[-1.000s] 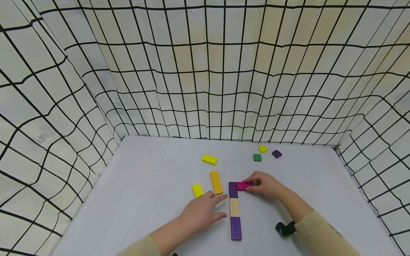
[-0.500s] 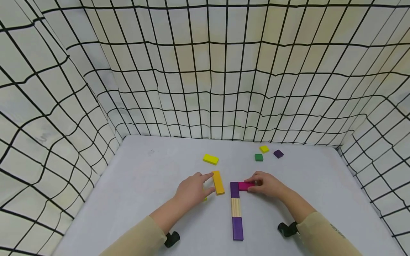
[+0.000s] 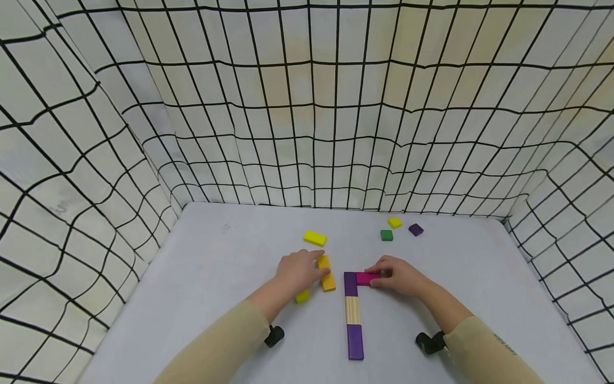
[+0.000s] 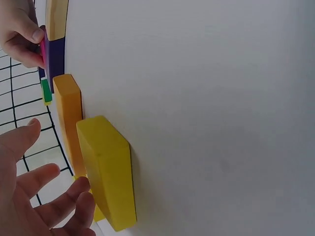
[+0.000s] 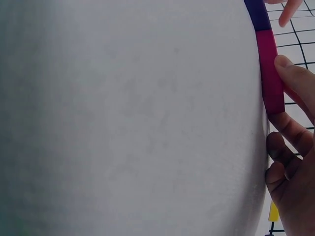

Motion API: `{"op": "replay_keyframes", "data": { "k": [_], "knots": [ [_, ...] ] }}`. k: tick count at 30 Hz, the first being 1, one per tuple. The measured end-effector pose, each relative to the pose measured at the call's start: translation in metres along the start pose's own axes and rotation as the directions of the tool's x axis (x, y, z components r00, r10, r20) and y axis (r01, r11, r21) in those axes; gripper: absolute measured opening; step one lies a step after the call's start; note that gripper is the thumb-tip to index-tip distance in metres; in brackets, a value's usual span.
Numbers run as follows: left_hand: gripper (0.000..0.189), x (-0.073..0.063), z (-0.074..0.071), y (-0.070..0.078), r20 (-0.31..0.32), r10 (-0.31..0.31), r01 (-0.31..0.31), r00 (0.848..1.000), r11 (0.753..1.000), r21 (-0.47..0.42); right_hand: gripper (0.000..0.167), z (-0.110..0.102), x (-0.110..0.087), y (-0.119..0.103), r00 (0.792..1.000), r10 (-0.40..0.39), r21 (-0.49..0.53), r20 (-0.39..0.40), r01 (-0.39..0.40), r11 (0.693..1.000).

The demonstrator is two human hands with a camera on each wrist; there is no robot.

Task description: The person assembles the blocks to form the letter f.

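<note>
The right hand (image 3: pixel 402 276) pinches a magenta oblong block (image 3: pixel 364 279), seemingly painted wood, its end against the dark-purple oblong block (image 3: pixel 350 284) at the far end of a straight block row (image 3: pixel 352 310). The left hand (image 3: pixel 298 269), thumb and forefinger parted, hovers at a smooth orange oblong block (image 3: pixel 329 282) left of that row; the step in hand looks like taking it up, which calls for closing those fingers on its sides.
</note>
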State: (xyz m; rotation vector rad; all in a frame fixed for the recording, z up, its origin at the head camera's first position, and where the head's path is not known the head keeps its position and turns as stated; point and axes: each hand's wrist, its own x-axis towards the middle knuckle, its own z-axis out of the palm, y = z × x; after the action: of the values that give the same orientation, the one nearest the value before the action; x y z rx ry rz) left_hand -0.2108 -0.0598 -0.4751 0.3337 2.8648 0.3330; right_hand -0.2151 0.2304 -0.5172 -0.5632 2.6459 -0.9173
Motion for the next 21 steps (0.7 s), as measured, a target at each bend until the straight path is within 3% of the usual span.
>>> {"op": "replay_keyframes", "data": {
  "k": [9, 21],
  "knots": [
    [0.062, 0.011, 0.007, 0.014, 0.026, -0.035, 0.036, 0.999, 0.999, -0.021, 0.033, -0.003, 0.0, -0.002, 1.0, -0.012, 0.0, 0.003, 0.012, 1.0],
    [0.068, 0.014, 0.01, 0.02, 0.018, -0.031, 0.031, 0.999, 0.999, -0.008, 0.032, -0.001, 0.0, -0.001, 1.0, -0.011, 0.004, 0.004, 0.011, 1.0]
  ]
}}
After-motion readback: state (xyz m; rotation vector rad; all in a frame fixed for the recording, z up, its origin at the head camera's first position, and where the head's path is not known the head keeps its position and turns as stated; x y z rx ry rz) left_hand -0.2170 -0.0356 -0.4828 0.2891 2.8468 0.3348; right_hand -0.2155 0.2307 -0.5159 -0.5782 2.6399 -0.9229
